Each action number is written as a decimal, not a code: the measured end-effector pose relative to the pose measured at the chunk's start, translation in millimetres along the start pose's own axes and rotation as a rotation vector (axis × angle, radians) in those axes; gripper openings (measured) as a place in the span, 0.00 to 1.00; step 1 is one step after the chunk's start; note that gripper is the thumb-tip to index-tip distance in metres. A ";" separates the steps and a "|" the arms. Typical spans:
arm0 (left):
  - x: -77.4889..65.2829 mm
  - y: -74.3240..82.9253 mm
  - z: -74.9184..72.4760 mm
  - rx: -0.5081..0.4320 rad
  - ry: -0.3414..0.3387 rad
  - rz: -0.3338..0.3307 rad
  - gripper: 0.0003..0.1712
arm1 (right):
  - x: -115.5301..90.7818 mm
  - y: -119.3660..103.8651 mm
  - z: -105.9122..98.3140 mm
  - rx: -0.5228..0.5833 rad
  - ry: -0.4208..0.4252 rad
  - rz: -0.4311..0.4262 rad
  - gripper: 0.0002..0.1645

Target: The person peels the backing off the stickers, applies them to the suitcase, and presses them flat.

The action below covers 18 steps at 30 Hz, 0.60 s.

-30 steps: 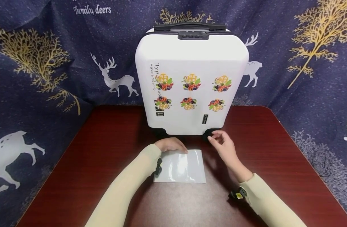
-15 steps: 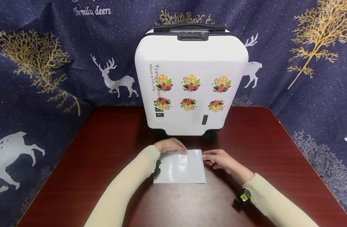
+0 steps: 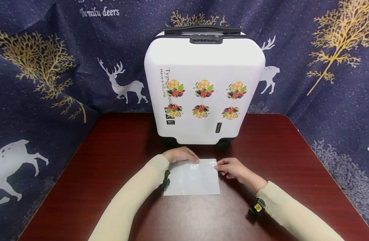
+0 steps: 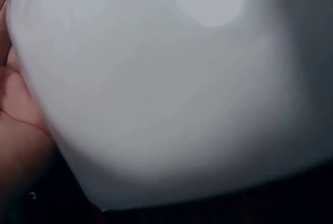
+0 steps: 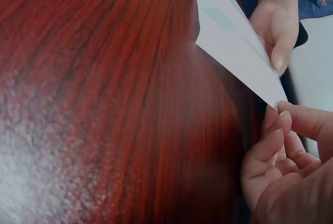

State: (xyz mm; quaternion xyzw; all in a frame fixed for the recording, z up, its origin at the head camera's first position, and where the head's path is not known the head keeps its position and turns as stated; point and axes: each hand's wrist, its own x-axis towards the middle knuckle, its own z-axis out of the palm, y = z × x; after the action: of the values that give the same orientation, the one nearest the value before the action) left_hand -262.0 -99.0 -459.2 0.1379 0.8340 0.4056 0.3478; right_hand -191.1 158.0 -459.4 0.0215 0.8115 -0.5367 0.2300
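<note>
A glossy white sheet (image 3: 192, 180) is held up in front of the suitcase, its surface catching the light. My left hand (image 3: 180, 154) grips its far edge, thumb on the near face and the other fingers behind. At the far right corner, my right hand (image 3: 232, 168) pinches the sheet between thumb and forefinger. The right wrist view shows that pinch closely, with the sheet (image 5: 234, 42) slanting over the tabletop and the remaining fingers curled below. Blank white sheet (image 4: 156, 89) fills most of the left wrist view, the palm along its left side.
Behind the hands stands a white suitcase (image 3: 199, 129) with a black handle (image 3: 202, 29) and several fruit stickers (image 3: 204, 88) in two rows. All this is on a dark red wooden table (image 3: 112, 167). A blue cloth (image 3: 82, 90) with deer and trees hangs around the back and sides.
My right hand has come down and left from beside the suitcase wheel to the sheet's far right corner, and now pinches it. The left hand has stayed on the far edge.
</note>
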 end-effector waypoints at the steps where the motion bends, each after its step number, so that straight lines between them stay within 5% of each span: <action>1: -1.0 -0.4 -1.3 0.009 -0.007 0.001 0.21 | -0.4 -0.3 0.1 -0.011 0.006 -0.008 0.14; 5: -8.4 -6.2 -11.0 0.019 -0.031 0.007 0.22 | -1.7 -0.6 -0.6 -0.049 0.027 -0.040 0.14; 13: -37.1 -29.5 -46.3 -0.133 -0.071 -0.008 0.25 | 0.4 1.1 -8.9 -0.074 0.045 -0.046 0.13; 18: -52.7 -44.7 -55.5 -0.188 -0.078 -0.019 0.24 | 1.8 0.8 -9.9 -0.063 0.053 -0.029 0.11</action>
State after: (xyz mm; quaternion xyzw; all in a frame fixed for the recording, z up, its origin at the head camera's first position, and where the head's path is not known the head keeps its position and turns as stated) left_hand -260.1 -186.5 -445.2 0.1124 0.7795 0.4728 0.3952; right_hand -196.0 166.7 -457.7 0.0165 0.8341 -0.5133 0.2011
